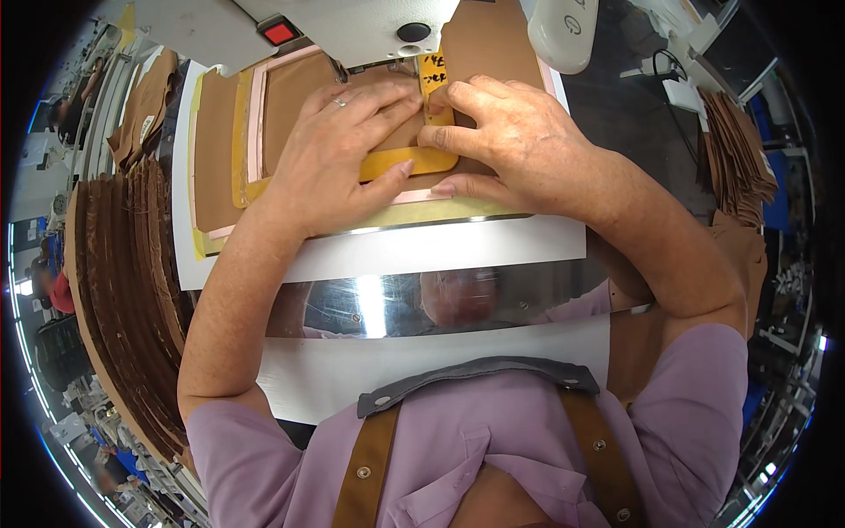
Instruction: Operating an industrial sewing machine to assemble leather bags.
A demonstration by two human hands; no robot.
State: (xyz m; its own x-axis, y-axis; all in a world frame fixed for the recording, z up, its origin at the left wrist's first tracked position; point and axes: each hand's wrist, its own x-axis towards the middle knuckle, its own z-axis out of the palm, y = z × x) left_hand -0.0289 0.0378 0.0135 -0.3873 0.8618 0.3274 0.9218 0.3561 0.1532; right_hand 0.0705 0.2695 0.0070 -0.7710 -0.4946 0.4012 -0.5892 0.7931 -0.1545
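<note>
Beneath the white machine head (pixel 352 31), a yellow frame (pixel 427 161) lies over brown fabric (pixel 295 106); the left hand (pixel 339 132) rests palm down on the work, fingers extended, thumb out by the frame's near edge, grasping nothing visible; the right hand (pixel 519 132) is half curled at the near right corner (whether it grips, I cannot tell); the step looks like steadying the work, and the next move would call for even pressure; the frame appears flat, round-cornered, with dark handwriting.

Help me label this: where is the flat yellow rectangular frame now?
In the head view, the frame lies upper left of centre below the white machine, left hand across its lower bar, right hand at its right side.
</note>
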